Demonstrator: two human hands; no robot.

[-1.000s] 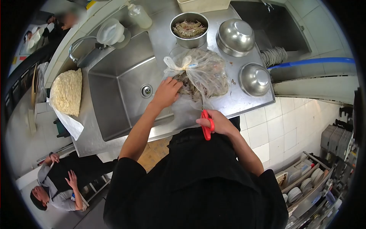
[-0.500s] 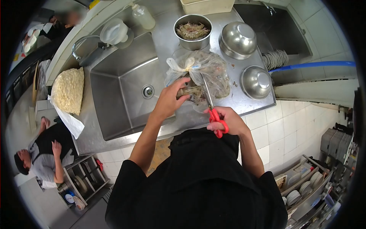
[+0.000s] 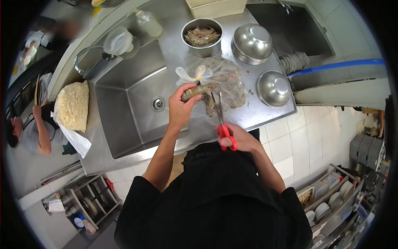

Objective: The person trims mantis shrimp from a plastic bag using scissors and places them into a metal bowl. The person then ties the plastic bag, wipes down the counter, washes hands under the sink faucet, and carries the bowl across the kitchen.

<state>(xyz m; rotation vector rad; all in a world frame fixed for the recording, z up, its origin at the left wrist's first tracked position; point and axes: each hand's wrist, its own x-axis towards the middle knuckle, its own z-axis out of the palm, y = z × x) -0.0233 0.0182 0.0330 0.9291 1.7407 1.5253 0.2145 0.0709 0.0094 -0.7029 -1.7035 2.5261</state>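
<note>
A greyish-brown shrimp [image 3: 198, 91] is pinched between the thumb and fingers of my left hand [image 3: 181, 108], over the counter just right of the sink. My right hand [image 3: 237, 139] grips red-handled scissors [image 3: 222, 120]. Their blades are slightly parted and point up beside the shrimp's right end; I cannot tell whether they touch it. Behind both hands lies a knotted clear plastic bag [image 3: 226, 76] with more shrimp showing through. Farther back stands a round steel pot [image 3: 202, 50] holding several shrimp.
To the left is a steel sink [image 3: 137, 120], with a bag of pale peeled cloves or nuts [image 3: 72, 106] beside it. Upturned steel bowls [image 3: 273, 89] sit at the right edge. A squeeze bottle [image 3: 149, 24] stands behind the sink. Another person [image 3: 33, 128] is at far left.
My left hand has raised and turned the shrimp, so more of its body shows. The scissors have shifted left and their blades have parted. The person at far left has moved back.
</note>
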